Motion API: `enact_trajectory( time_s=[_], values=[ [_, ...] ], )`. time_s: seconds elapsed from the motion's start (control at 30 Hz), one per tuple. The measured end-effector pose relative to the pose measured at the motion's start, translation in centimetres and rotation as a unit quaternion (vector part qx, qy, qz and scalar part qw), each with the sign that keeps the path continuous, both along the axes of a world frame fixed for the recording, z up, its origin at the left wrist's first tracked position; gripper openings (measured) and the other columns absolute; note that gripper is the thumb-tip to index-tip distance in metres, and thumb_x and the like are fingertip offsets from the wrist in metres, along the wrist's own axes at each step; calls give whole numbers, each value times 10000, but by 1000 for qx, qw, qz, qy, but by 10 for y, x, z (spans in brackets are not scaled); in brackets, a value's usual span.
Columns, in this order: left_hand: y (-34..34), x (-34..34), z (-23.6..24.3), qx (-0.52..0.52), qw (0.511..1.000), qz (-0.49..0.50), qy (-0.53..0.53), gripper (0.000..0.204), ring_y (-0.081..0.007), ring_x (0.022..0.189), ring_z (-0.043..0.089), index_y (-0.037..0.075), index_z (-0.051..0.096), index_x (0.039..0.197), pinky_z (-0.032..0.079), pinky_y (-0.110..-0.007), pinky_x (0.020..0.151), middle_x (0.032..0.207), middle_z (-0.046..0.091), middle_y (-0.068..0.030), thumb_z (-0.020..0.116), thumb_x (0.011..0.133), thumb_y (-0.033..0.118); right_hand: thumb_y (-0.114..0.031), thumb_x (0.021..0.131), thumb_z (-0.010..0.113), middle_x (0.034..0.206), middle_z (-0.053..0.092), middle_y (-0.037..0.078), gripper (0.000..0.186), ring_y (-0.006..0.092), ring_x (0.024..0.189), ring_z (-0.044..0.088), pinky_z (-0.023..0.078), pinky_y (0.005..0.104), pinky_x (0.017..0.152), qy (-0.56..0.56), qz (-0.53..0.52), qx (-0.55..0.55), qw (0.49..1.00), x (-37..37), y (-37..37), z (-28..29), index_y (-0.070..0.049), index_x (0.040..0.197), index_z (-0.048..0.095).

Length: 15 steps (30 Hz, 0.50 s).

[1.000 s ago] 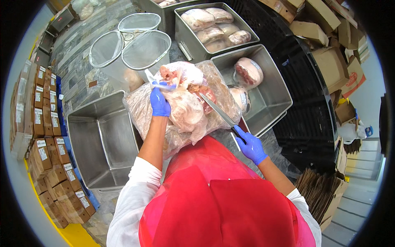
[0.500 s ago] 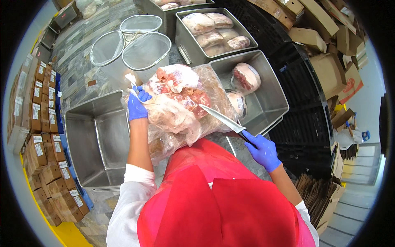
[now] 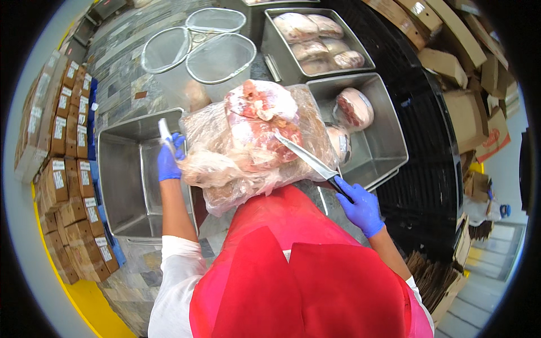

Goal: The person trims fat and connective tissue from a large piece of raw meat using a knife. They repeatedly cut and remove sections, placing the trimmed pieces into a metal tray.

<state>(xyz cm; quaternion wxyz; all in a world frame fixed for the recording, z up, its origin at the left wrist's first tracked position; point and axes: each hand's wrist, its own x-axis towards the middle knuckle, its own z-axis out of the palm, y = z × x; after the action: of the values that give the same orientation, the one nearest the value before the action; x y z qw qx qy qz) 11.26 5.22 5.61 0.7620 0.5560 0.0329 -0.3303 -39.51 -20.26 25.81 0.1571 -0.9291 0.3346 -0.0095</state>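
Note:
A raw cut of meat (image 3: 262,101), partly bared, lies on a block wrapped in clear plastic (image 3: 315,127) in front of me. Loose film, the plastic wrap (image 3: 211,166), bunches at its left side. My left hand (image 3: 169,160), in a blue glove, is closed at the edge of this film, with a white strip (image 3: 164,129) sticking up from the fingers. Gloved in blue too, my right hand (image 3: 363,211) grips the black handle of a knife (image 3: 307,156). The blade points up and left, its tip over the meat's right side; whether it touches cannot be told.
A bare-bottomed steel tub (image 3: 127,188) stands at left. Another tub (image 3: 389,135) at right holds wrapped meat pieces (image 3: 354,109); a tub behind it (image 3: 276,59) holds several more. Bag-lined round bins (image 3: 220,59) stand beyond. Stacked cartons (image 3: 70,186) line the left, flattened cardboard (image 3: 465,118) the right.
My left hand has moved left and slightly down, away from the meat, and the film lies lower, baring more meat. The knife stays over the meat. The whole view has shifted a little.

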Motion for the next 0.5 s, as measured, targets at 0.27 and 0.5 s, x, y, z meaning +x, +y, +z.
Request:
enact_trajectory(
  time_s=[0.27, 0.5],
  values=[
    [-30, -84, -29, 163, 950, -199, -175, 640, -164, 760, 658, 63, 398, 1585, 568, -295, 640, 1107, 684, -76, 592, 984, 161, -246, 934, 735, 899, 682, 132, 517, 323, 778, 700, 568, 405, 708, -24, 49, 17, 998, 34, 1, -9, -235, 1440, 628],
    [-50, -181, -70, 362, 742, -399, -399, 737, -464, 998, 696, -10, 436, 1451, 552, -550, 825, 1159, 680, -322, 742, 867, 320, -168, 1006, 651, 1346, 672, 229, 526, 242, 1197, 665, 505, 370, 1017, -212, -214, 187, 935, 2, -19, -82, -8, 1492, 527]
  ],
)
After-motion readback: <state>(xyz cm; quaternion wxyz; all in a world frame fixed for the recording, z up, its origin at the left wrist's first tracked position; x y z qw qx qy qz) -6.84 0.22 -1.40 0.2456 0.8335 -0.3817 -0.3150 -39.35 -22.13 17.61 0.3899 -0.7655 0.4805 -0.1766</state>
